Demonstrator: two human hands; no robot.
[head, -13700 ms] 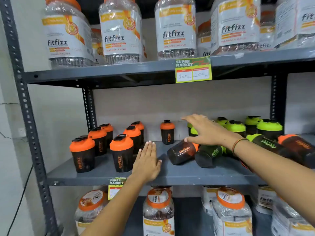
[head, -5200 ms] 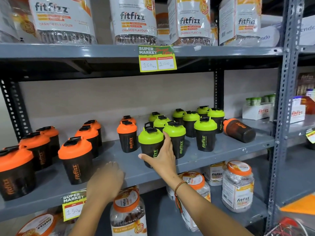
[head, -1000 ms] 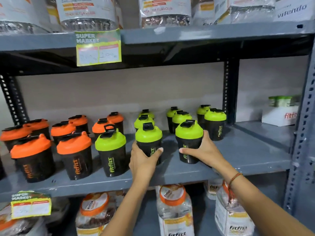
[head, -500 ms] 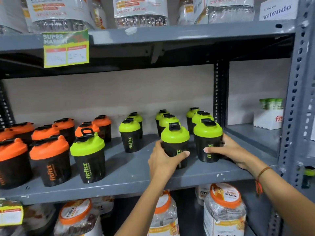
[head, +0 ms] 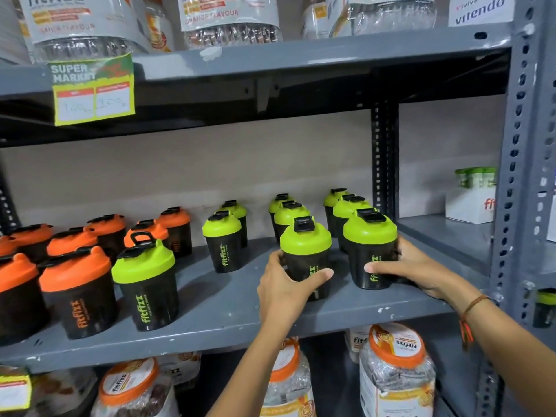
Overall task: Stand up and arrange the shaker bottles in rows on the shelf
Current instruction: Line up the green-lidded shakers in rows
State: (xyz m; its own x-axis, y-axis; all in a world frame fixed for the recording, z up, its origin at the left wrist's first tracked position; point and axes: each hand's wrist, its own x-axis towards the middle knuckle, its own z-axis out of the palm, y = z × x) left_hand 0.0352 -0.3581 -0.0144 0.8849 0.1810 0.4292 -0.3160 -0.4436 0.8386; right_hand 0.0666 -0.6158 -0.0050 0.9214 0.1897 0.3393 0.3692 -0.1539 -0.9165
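Black shaker bottles stand upright on the grey middle shelf [head: 228, 323]. Orange-lidded bottles [head: 75, 293] fill the left; green-lidded ones sit in rows to the right. My left hand [head: 285, 284] grips a green-lidded shaker [head: 305, 251] near the shelf's front. My right hand [head: 412, 266] wraps around the green-lidded shaker [head: 370, 251] beside it at the right end. Behind each held bottle stand more green-lidded bottles [head: 290, 213]. A lone green-lidded shaker [head: 146, 290] stands front left of them, with another [head: 222, 240] further back.
A steel upright [head: 523, 164] bounds the shelf on the right, and a rear post [head: 383, 158] stands behind the rows. Large Fitfizz jars [head: 394, 368] fill the shelf below and the shelf above. A price tag [head: 93, 91] hangs from the upper shelf edge.
Over the last second both hands slid their green-lidded shakers rightwards along the shelf front, lining them up with the rows behind. All bottles that lay down earlier now stand.
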